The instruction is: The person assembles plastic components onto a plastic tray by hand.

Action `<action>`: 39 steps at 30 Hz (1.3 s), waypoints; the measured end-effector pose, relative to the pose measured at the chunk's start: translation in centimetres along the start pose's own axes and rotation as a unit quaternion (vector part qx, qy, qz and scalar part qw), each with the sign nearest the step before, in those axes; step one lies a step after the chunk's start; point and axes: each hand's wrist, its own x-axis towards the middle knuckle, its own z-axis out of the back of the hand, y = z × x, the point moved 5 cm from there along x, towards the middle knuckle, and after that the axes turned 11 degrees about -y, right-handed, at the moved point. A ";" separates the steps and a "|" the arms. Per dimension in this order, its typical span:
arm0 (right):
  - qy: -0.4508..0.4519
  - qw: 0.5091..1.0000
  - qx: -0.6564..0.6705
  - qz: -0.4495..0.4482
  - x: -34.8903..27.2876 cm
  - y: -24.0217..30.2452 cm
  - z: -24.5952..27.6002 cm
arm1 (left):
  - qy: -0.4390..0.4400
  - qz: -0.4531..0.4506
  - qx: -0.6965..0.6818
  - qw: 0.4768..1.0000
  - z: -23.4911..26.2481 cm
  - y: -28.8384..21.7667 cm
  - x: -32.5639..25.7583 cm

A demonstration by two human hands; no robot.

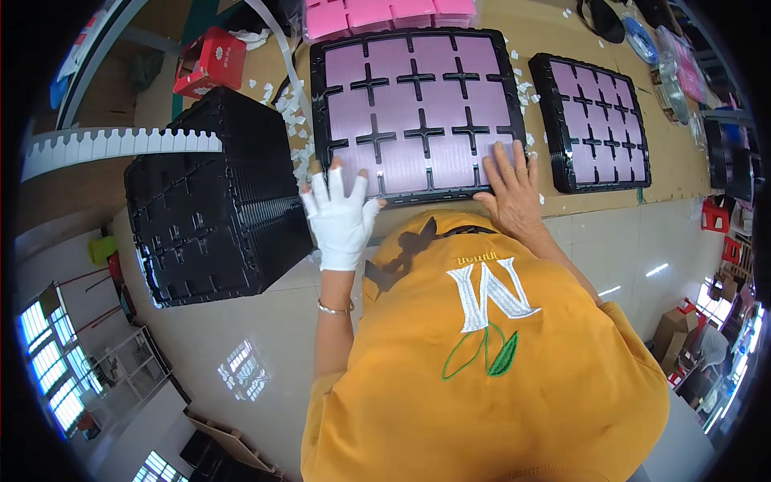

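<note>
In front of me on the table lies a black plastic tray (415, 79) with cross-shaped dividers, its cells covered by pale purple sheet pieces (393, 110). My left hand (340, 221), in a white glove with bare fingertips, rests at the tray's near left corner with its fingers spread. At the near right corner, my bare right hand (514, 186) lies flat, fingers stretched over the rim and a purple piece. Neither hand grips anything.
A tall stack of black trays (265, 201) stands at the left. A second filled tray (550, 120) lies to the right. Behind are pink pieces (385, 16) and a red box (213, 63). White scraps (301, 136) litter the brown tabletop (514, 24). A white toothed strip (120, 151) crosses the left side.
</note>
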 end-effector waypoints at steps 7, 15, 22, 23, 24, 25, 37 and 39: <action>-0.015 0.998 -0.026 -0.058 0.5 -2.7 1.0 | -0.006 0.086 0.076 0.993 -0.4 2.2 1.2; -0.172 0.982 -0.047 -0.061 11.2 -6.2 -0.4 | -0.089 -0.031 0.025 0.995 -1.6 0.8 11.8; -0.122 0.987 -0.083 -0.063 14.9 -9.8 -5.8 | 0.009 -0.048 0.014 0.999 -8.4 4.3 15.7; -0.121 0.987 -0.085 -0.067 15.1 -9.9 -5.7 | 0.006 -0.019 0.026 0.999 -8.4 5.0 15.9; -0.100 0.986 -0.106 -0.076 15.3 -10.1 -5.7 | -0.007 -0.006 0.056 0.998 -8.5 5.4 16.4; -0.079 0.985 -0.127 -0.085 15.5 -10.1 -5.6 | -0.007 -0.010 0.053 0.998 -8.8 5.1 16.5; -0.143 0.987 -0.047 -0.059 17.1 -9.6 -7.4 | -0.064 -0.119 0.074 0.988 -9.1 3.6 17.7; -0.156 0.983 -0.040 -0.090 16.3 -10.0 -6.6 | -0.029 0.026 0.027 0.999 -8.5 5.5 17.7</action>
